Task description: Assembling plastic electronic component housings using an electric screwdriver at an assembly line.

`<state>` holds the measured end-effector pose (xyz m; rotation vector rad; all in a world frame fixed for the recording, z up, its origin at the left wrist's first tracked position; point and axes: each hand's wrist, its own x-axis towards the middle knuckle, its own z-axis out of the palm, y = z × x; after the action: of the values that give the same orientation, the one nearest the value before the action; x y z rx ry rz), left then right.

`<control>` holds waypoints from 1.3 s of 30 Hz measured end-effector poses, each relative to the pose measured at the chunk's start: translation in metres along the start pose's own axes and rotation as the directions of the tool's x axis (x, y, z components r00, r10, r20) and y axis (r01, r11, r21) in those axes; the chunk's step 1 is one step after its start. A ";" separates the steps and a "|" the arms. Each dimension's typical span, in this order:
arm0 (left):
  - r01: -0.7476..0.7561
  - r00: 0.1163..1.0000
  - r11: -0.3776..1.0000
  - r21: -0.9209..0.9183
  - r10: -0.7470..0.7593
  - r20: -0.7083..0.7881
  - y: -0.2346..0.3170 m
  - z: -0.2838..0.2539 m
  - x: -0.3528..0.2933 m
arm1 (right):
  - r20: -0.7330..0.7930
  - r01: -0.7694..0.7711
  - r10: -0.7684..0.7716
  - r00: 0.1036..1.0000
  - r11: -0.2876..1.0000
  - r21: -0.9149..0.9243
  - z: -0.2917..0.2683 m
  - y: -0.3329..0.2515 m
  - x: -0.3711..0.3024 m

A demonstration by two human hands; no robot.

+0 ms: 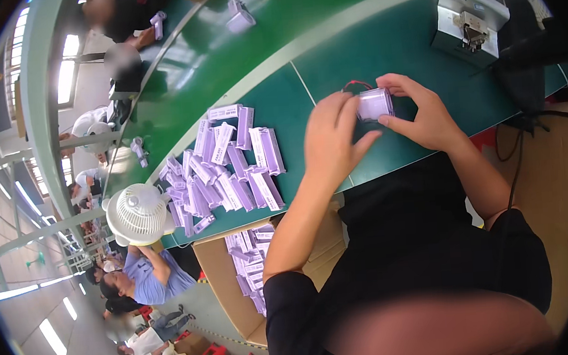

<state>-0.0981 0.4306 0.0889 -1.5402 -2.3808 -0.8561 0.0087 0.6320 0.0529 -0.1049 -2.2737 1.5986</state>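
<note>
A short purple-wrapped battery pack [376, 105] with a shiny clear-looking surface is in front of me above the green bench. The fingertips and thumb of my right hand [424, 114] close on its right end. At its left end is my left hand [331, 134], fingers stretched out and thumb spread apart below the pack. Slight blur hides whether its fingertips press on the pack. From behind the pack's upper left a thin red wire [355, 83] curves out. Left of my left hand, a loose pile of purple packs [226, 159] with white labels covers the bench.
An open cardboard box [214, 270] with more purple packs stands below the bench edge. A white fan [138, 212] is at the left end, a grey machine [468, 13] at the far right. Beyond a pale rail, a green conveyor [284, 10] carries a purple pack. Several people work nearby.
</note>
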 end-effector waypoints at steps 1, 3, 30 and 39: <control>0.041 0.999 0.997 0.063 -0.040 -0.017 -0.001 -0.012 -0.008 | 0.020 0.003 -0.003 1.000 1.000 0.004 -0.003 0.005 -0.005; 0.200 0.977 0.955 0.220 -0.179 -0.113 -0.024 -0.028 -0.042 | 0.062 0.005 -0.003 0.998 0.999 -0.034 -0.014 0.004 -0.009; 0.282 0.512 -0.152 -0.947 -0.811 0.283 -0.015 -0.008 -0.035 | -0.101 0.068 -0.074 0.992 0.995 -0.069 0.008 -0.007 -0.008; 0.356 0.463 -0.158 -0.921 -0.826 0.321 0.006 0.010 -0.036 | -0.128 0.111 -0.118 0.985 0.992 -0.057 0.010 -0.004 -0.013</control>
<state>-0.0750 0.4098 0.0668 0.2500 -2.0530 -2.9526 0.0178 0.6180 0.0499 -0.0873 -2.1786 1.4346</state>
